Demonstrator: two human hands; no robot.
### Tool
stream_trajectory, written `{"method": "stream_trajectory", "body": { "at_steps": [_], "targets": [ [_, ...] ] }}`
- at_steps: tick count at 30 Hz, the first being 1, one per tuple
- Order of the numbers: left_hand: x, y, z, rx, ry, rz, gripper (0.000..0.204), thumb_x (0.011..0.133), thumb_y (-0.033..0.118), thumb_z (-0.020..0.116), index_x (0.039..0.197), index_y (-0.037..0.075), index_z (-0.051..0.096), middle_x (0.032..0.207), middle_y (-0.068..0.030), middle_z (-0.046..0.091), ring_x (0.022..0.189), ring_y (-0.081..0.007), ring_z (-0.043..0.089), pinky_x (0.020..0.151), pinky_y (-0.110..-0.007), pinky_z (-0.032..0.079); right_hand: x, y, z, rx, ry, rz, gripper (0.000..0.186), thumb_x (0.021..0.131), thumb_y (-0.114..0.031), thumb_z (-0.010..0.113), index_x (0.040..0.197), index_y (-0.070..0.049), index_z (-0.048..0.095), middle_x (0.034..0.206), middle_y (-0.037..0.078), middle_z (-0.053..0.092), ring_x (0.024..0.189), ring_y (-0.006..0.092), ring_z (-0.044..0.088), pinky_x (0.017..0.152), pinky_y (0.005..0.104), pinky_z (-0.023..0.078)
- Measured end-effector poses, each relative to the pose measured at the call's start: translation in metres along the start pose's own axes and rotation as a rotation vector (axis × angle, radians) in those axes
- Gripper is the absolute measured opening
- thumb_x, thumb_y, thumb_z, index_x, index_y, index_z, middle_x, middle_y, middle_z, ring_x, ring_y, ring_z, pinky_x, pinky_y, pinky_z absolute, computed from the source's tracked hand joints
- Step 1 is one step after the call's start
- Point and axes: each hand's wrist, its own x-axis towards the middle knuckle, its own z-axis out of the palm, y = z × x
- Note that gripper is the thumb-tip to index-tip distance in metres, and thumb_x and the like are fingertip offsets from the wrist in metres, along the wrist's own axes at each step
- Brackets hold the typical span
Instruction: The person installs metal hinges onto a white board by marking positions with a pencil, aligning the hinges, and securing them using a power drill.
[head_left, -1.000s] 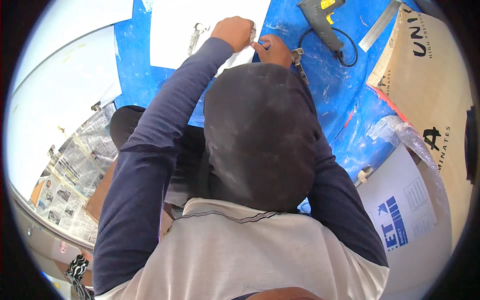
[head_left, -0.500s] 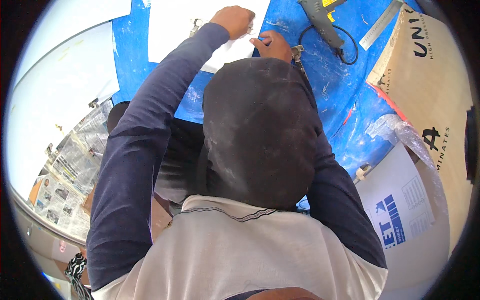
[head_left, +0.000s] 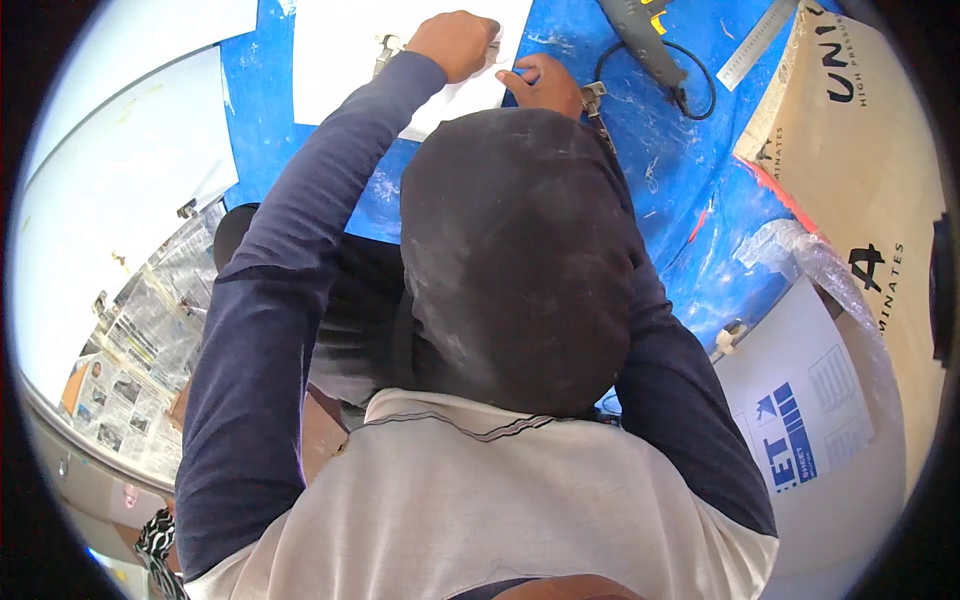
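Observation:
My left hand point(head_left: 455, 46) rests over a white sheet point(head_left: 332, 70) at the top of the view, with its fingers closed. Something small and pale shows at the fingertips, too small to name. My right hand point(head_left: 545, 87) lies at the sheet's right side, thumb pointing left and apart from the bent index finger. Its other fingers are partly hidden. Close to its outer side is a metal fitting point(head_left: 594, 97), perhaps a hinge; I cannot tell whether the hand touches it. A similar metal fitting point(head_left: 388, 46) lies on the sheet beside my left wrist.
A grey power tool point(head_left: 645, 38) with a black cord and a steel ruler point(head_left: 757, 45) lie on the blue work surface point(head_left: 660, 200). Brown printed board point(head_left: 850, 170) leans at right. White panels point(head_left: 130, 150) and newspaper point(head_left: 140, 370) are at left. My dark-trousered knee point(head_left: 520, 250) rises below the hands.
The view has shifted slightly. My left hand has moved a little to the left over the sheet. My right hand keeps nearly the same place and shape.

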Motion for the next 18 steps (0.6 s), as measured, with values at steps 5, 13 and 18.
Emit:
{"method": "stream_trajectory", "body": {
  "at_steps": [5,13,18],
  "targets": [
    [0.0,0.002,0.005,0.01,0.048,0.045,0.016,0.088,0.019,0.065,0.1,0.011,0.073,0.091,-0.0163,0.075,0.089,-0.0364,0.073,0.079,-0.049,0.058,0.001,0.001,0.001,0.006,0.004,-0.004,0.041,0.077,-0.04,0.088,0.103,-0.012,0.073,0.089,0.006,0.073,0.085,0.0279,0.07,0.072,0.0426,0.054],
    [0.022,-0.013,0.011,-0.11,-0.057,0.127,0.015,0.086,0.014,0.068,0.1,0.01,0.072,0.09,-0.0125,0.075,0.089,-0.0355,0.073,0.08,-0.048,0.057,0.004,0.01,0.009,-0.013,0.015,0.008,0.044,0.072,-0.043,0.09,0.101,-0.013,0.074,0.088,0.006,0.074,0.083,0.029,0.071,0.071,0.0443,0.054],
    [0.032,-0.016,0.003,-0.085,-0.169,0.187,0.008,0.085,0.015,0.069,0.091,0.009,0.068,0.085,-0.0121,0.074,0.085,-0.0344,0.072,0.077,-0.048,0.055,0.006,0.011,0.01,-0.01,-0.007,0.053,0.043,0.071,-0.043,0.09,0.1,-0.015,0.075,0.089,0.006,0.074,0.083,0.0288,0.071,0.07,0.0447,0.054]
  ]
}}
